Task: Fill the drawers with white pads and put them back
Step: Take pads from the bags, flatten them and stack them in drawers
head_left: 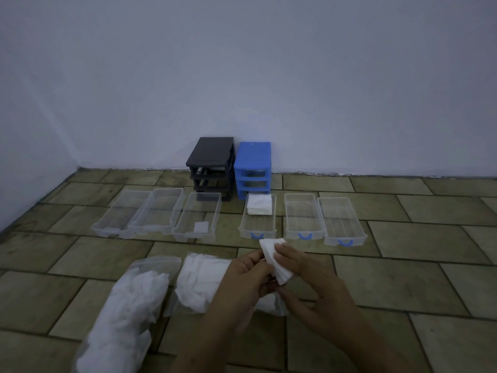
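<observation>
My left hand [248, 275] and my right hand [309, 275] together hold a small stack of white pads [274, 261] above the floor, fingers curled round it. Six clear drawers lie in a row ahead. The blue-handled drawer [257, 230] nearest the hands holds a pile of white pads [259, 204] at its far end. Two more blue-handled drawers [305, 232] [347, 238] stand to its right. Three plain clear drawers [196, 232] [150, 227] [113, 230] lie to the left; the nearest has one small pad [201, 226]. Two open plastic bags of pads [204, 281] [129, 305] lie by my left arm.
A black drawer frame [209, 168] and a blue drawer frame [252, 168] stand against the white wall, their slots without drawers. The floor is brown tile. The wall corner is at the far left.
</observation>
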